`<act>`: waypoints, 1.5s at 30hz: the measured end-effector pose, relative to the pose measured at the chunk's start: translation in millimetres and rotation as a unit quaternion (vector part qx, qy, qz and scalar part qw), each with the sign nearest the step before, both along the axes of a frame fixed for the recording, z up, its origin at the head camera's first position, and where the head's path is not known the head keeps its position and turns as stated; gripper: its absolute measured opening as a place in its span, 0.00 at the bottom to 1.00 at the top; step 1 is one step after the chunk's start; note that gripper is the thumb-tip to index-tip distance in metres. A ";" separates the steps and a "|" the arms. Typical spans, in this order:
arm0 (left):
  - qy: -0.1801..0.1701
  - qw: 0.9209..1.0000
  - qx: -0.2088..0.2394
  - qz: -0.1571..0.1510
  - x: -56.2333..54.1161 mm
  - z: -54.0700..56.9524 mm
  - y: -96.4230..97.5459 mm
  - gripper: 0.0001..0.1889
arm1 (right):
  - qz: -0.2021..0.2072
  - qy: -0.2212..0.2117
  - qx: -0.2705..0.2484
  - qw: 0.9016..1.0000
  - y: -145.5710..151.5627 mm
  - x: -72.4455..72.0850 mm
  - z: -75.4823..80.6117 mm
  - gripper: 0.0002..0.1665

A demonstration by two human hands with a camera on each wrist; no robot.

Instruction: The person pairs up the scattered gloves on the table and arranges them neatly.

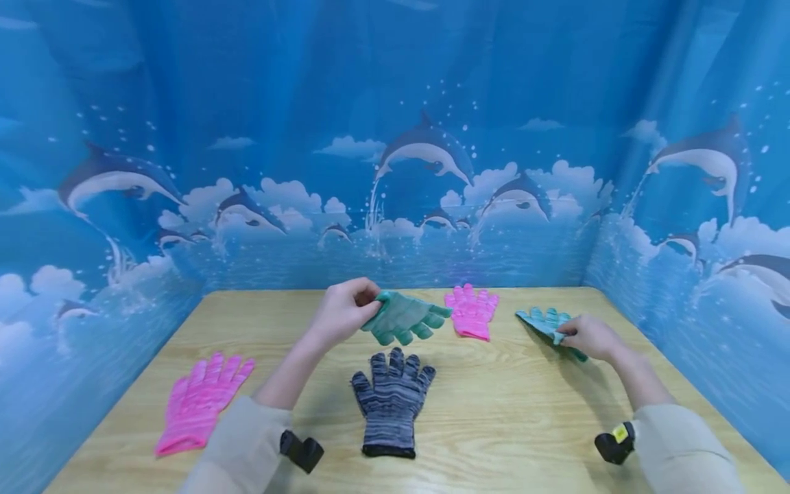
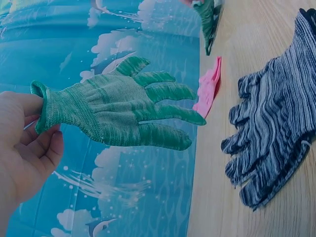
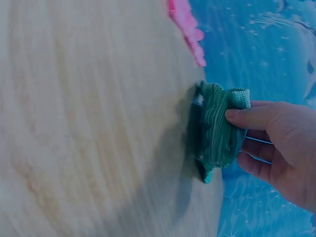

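My left hand (image 1: 347,312) pinches the cuff of a green knit glove (image 2: 113,108) and holds it above the table, its fingers pointing right. At the right side, my right hand (image 1: 592,336) pinches the cuff of a second green glove (image 3: 217,131) between thumb and fingers; that glove's fingers point toward the back wall, low over the wood. A dark grey striped glove (image 1: 393,405) lies flat at the front middle, below the left hand. One pink glove (image 1: 472,312) lies at the back between the two hands, another pink glove (image 1: 200,405) at the front left.
The gloves share a light wooden table (image 1: 494,412). Blue curtains (image 1: 395,68) printed with dolphins and clouds enclose its back and sides. A small black camera (image 1: 301,451) sits on the left wrist and another camera (image 1: 615,444) on the right.
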State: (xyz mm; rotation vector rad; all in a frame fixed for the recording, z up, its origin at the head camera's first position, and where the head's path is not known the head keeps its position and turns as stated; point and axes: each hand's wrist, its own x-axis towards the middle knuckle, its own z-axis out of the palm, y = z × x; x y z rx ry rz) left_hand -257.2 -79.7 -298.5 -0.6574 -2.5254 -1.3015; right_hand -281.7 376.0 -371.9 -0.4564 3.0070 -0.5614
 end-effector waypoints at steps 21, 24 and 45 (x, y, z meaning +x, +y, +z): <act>0.086 0.993 -0.029 -0.073 -2.0 -7.2 53.0 0.04 | -0.141 0.170 -0.088 0.971 8.9 26.8 35.3 0.20; 0.124 0.987 -0.043 -0.088 -2.3 -10.3 63.7 0.04 | -0.148 0.198 -0.090 0.965 8.6 28.3 37.7 0.21; 0.166 0.960 -0.201 -0.101 4.9 -10.5 132.9 0.05 | -0.143 0.211 -0.069 0.964 1.2 38.4 55.7 0.19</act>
